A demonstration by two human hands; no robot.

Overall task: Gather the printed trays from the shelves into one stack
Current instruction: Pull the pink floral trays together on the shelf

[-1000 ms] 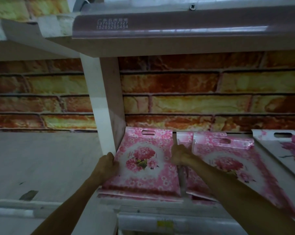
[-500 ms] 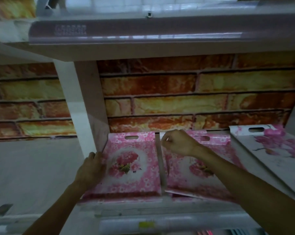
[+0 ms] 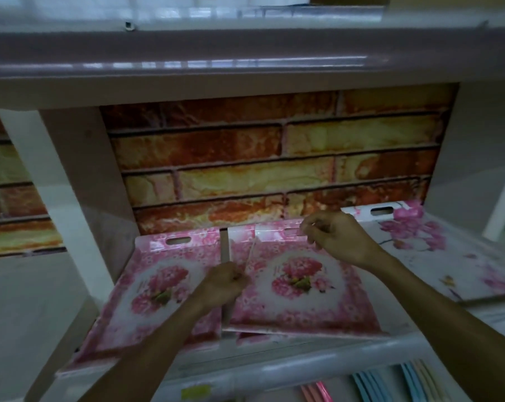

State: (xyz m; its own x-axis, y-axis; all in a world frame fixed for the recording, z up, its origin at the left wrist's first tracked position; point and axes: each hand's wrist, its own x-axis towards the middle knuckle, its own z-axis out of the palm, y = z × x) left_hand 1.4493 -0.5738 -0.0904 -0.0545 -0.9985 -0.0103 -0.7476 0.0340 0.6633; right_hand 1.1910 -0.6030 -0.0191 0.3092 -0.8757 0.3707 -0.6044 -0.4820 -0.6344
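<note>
Left hand (image 3: 226, 281) has crossed from the left tray (image 3: 146, 288) to pinch the middle tray's (image 3: 300, 285) near edge, right hand (image 3: 332, 239) beyond now gripping its top, lift into the stack looks imminent.

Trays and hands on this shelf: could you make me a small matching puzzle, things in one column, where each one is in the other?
Things:
1. left pink tray
2. white blossom tray
3. right hand
4. left hand

Places:
A. far right of the shelf
B. at the middle tray's top edge
C. beside the white post
D. at the middle tray's left edge

Pairs: 1-C, 2-A, 3-B, 4-D
</note>
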